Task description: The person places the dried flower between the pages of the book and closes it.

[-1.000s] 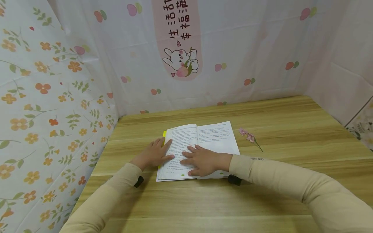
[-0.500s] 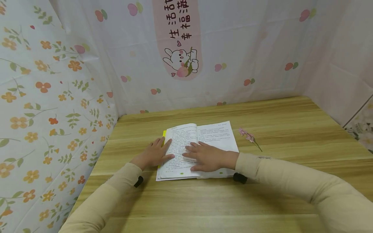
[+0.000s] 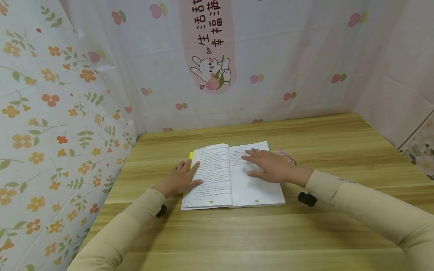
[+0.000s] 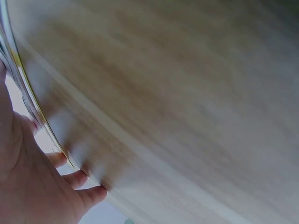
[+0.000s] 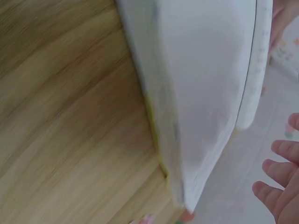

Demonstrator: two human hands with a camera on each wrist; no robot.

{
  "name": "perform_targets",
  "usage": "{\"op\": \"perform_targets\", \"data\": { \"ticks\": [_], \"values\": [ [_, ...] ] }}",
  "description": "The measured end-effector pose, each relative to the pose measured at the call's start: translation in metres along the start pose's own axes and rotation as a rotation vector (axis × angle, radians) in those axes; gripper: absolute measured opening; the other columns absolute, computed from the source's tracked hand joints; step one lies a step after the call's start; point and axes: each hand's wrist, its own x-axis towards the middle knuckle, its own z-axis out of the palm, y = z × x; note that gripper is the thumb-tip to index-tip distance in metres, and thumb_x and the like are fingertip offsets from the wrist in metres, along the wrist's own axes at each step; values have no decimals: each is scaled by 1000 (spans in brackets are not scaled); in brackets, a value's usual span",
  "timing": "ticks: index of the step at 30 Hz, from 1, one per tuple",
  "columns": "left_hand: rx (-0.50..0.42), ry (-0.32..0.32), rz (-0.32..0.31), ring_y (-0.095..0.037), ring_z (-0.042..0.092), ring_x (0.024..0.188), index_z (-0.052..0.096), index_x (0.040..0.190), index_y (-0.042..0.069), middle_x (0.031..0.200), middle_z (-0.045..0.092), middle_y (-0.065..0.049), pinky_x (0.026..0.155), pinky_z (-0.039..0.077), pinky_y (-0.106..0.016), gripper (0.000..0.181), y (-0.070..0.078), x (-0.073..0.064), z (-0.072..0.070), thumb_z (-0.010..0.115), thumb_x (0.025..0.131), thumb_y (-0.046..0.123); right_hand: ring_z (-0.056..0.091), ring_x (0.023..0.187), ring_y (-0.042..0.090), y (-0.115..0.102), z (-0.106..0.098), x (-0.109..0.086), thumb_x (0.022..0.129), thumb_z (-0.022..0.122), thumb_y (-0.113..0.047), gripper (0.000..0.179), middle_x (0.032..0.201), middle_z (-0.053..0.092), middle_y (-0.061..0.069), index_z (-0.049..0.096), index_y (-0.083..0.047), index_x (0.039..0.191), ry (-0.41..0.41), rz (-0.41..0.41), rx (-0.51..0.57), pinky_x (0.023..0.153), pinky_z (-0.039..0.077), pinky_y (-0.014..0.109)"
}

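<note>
An open book (image 3: 211, 177) with printed pages lies on the wooden table, a strip of yellow cover showing at its left edge. My left hand (image 3: 178, 178) rests on that edge, thumb and index finger extended over the left page. In the left wrist view, the fingertips (image 4: 100, 191) reach past the book's edge to the tabletop. Over the right page, my right hand (image 3: 272, 167) is spread with its fingers extended, holding nothing. The right wrist view shows its fingers (image 5: 280, 172) above the blank part of the page (image 5: 205, 70). Beyond this hand, a pink flower sprig (image 3: 287, 157) is partly hidden.
A wood-grain table (image 3: 210, 237) extends around the book on all sides. Behind it hangs a white curtain (image 3: 288, 49) with a rabbit print, and a flower-patterned cloth (image 3: 51, 131) hangs along the left side.
My right hand has moved rightward from the left page and the middle of the book to above the right page, now covering the flower's stem. My left hand stays in place.
</note>
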Motion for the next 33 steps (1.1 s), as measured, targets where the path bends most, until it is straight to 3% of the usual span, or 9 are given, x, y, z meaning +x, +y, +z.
{"op": "perform_targets", "data": {
  "ticks": [7,8,11,14,15,18,26,33],
  "values": [
    [1,28,13,-47,24,135,18,156,8,152,19,-28,106,24,-60,82,-4,3,7,33,98,64,46,127,41,36,-13,-26,94,67,-31,60,142,46,23,46,-3,143,74,225,70,97,40,57],
    [8,25,10,-46,24,135,16,157,10,152,19,-27,107,24,-60,82,-5,3,8,33,98,64,53,119,42,42,-15,-30,94,66,-31,60,134,54,24,45,-3,144,84,265,104,94,43,56],
    [11,26,13,-46,24,135,16,157,10,152,19,-27,107,25,-59,82,-6,4,9,33,98,64,56,112,43,59,-20,-43,97,61,-36,62,120,62,23,43,-1,144,123,370,201,90,44,57],
    [19,27,15,-46,25,135,18,156,8,151,21,-28,106,26,-59,81,-5,4,7,35,98,63,57,109,46,73,-24,-53,97,59,-38,64,116,62,28,43,4,143,149,455,285,88,45,58],
    [17,29,18,-46,26,134,19,156,7,151,21,-28,105,27,-59,81,-4,4,6,36,98,62,53,115,46,77,-24,-56,97,59,-38,64,124,58,29,43,6,141,155,475,299,90,44,58],
    [19,22,15,-47,26,134,19,155,7,151,22,-29,105,27,-59,80,-2,2,3,38,99,60,54,113,47,87,-23,-62,97,61,-32,61,126,54,32,45,10,138,144,541,347,88,46,56],
    [39,17,2,-46,26,135,19,156,9,151,23,-28,104,30,-59,79,-1,2,3,37,99,60,55,106,42,107,-12,-70,96,62,-26,48,115,59,28,54,11,126,79,595,386,83,47,50],
    [42,13,-2,-45,25,135,17,156,10,152,22,-26,104,29,-59,80,-1,3,4,36,98,62,56,101,34,112,-5,-72,93,67,-25,43,110,61,22,61,9,120,95,580,409,80,47,42]
  ]
}}
